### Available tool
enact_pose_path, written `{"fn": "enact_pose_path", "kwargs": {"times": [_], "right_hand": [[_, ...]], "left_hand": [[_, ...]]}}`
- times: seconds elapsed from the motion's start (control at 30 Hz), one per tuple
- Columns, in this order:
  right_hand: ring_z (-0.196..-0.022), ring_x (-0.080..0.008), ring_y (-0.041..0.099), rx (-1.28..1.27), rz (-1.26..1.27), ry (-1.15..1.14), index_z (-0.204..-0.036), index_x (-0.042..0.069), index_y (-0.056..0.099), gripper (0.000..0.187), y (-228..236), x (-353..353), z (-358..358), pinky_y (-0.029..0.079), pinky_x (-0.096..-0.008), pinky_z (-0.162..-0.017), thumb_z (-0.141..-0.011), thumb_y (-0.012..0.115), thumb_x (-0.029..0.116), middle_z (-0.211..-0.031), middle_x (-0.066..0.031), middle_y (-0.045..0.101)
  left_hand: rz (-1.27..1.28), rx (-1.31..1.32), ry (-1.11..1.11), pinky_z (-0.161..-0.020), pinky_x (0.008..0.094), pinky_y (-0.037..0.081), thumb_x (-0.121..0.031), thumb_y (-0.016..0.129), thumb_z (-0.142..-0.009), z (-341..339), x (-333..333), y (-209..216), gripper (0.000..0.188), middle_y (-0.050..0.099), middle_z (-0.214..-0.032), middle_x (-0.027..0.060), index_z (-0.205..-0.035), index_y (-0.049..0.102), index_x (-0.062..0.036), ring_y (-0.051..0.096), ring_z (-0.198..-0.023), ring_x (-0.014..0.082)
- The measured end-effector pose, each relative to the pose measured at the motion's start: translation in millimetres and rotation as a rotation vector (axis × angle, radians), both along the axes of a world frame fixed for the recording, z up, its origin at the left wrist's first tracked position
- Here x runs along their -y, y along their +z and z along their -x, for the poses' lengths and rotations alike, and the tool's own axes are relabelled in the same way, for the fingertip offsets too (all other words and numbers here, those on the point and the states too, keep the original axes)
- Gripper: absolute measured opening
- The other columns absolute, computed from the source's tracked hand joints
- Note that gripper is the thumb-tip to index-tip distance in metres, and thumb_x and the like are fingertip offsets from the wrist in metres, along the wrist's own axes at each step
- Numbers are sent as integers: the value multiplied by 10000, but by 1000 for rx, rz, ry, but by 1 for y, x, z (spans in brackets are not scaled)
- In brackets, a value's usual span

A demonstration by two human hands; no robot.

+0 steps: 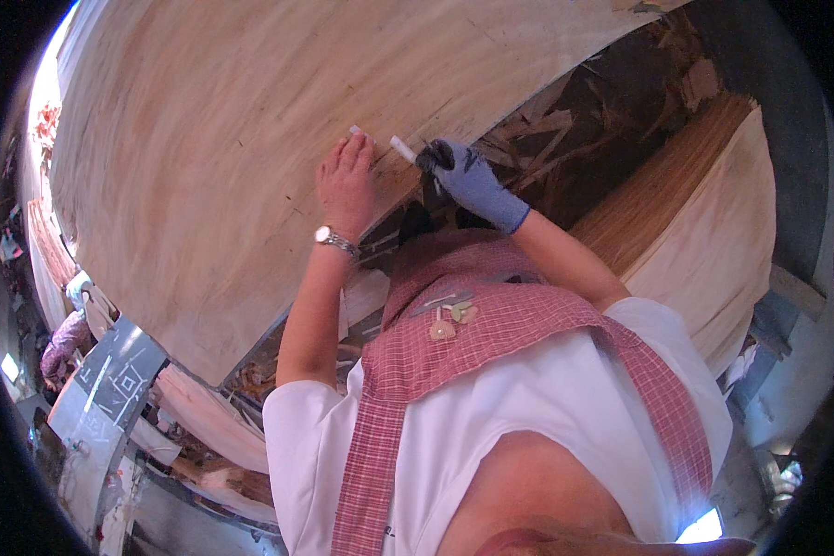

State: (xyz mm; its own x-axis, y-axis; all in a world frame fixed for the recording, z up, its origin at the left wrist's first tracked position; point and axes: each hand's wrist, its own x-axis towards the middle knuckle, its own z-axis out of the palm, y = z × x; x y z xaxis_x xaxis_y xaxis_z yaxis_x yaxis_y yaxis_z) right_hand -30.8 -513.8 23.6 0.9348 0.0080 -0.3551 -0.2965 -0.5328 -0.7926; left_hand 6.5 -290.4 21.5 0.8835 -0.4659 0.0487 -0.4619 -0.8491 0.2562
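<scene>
Hanging nearest the camera are a white shirt and a pink checked apron (528, 320), from which both forearms rise toward the work. Bare and wearing a wristwatch (335, 241), the left hand (346, 181) lies palm down on the big veneer sheet (222, 148), fingers (357, 148) flat and together, holding nothing, their tips just short of a strip of white tape (357, 132). Just to its right, the right hand (473, 181), in a blue glove, has its fingers closed round a dark tool (431, 157) at the sheet's edge. A second short white strip (402, 148) lies between the two hands, touching the tool's tip, its long axis slanting up-left; the gloved hand is nearer it. Beyond the edge lie broken wood scraps (565, 139), and another veneer stack (695, 222) farther right.
</scene>
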Motion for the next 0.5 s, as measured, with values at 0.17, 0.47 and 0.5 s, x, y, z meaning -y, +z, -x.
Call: {"fn": "enact_pose_path", "kwargs": {"times": [0.17,0.47,0.5], "right_hand": [[-800,-219,642,-238,-425,-153,-1009,-3,643,370,-37,-29,24,510,-372,-743,-891,694,344,-883,-156,688],[-911,-399,641,-44,102,155,-1018,43,613,385,-6,-3,26,509,-471,-754,-864,658,394,-926,-195,673],[-904,-396,642,-33,98,174,-1012,43,613,391,-3,8,31,508,-471,-750,-861,659,401,-919,-193,671]], "left_hand": [[245,19,204,-1065,452,358,11,533,-771,21,-6,13,616,510,-1445,48,-1374,542,-113,481,-1308,266],[-82,-98,11,-1172,486,217,-34,517,-824,68,22,8,666,366,-1543,98,-1464,449,-202,298,-1444,288],[-85,-95,-3,-1173,504,206,-42,518,-828,70,23,7,671,337,-1558,99,-1467,446,-236,277,-1451,306]]}}
